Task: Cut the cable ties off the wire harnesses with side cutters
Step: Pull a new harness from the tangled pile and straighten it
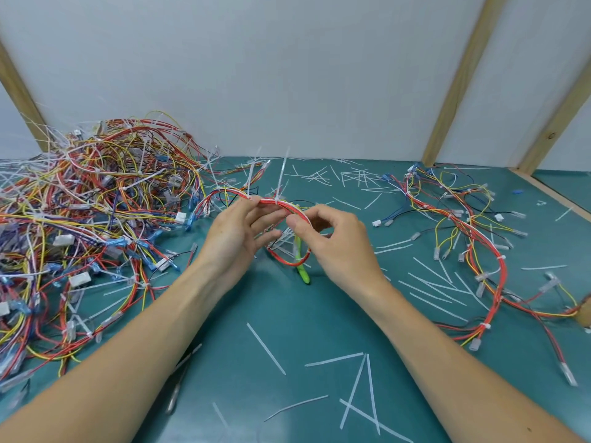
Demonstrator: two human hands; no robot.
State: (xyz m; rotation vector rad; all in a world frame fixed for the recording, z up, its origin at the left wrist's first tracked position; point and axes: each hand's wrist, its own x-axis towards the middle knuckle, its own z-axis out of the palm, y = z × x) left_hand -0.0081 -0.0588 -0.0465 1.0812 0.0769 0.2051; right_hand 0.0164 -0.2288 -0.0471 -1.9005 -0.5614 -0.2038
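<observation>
Harness (281, 204) in both hands' grip

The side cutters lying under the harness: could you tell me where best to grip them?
Grip the side cutters by the green handle end nearest you, coming from the near side. That end lies bare on the mat, while the head sits hidden beneath the held harness.

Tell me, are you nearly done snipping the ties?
Not nearly. Some is done: cut ties litter the mat and a few harnesses lie at right. Both hands, left and right, hold one harness; the cutters lie beneath. The big pile remains.
</observation>
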